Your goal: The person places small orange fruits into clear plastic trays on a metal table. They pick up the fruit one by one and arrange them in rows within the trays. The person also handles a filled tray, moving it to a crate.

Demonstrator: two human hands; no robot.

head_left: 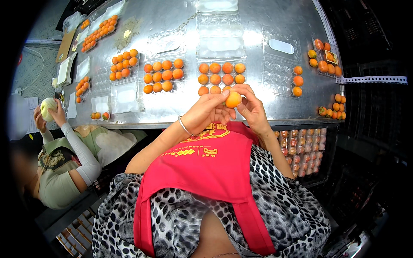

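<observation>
Centrally, orange fruit [233, 99], between left grip [209, 110] and right grip [254, 109], both holding it

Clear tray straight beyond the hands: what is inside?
Orange fruits: two rows of four, and part of a third. The right hand covers that row's right end, hiding what lies there.

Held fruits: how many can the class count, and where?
2: an orange fruit between the wearer's left hand and right hand, and a netted fruit in the co-worker's hands.
</observation>
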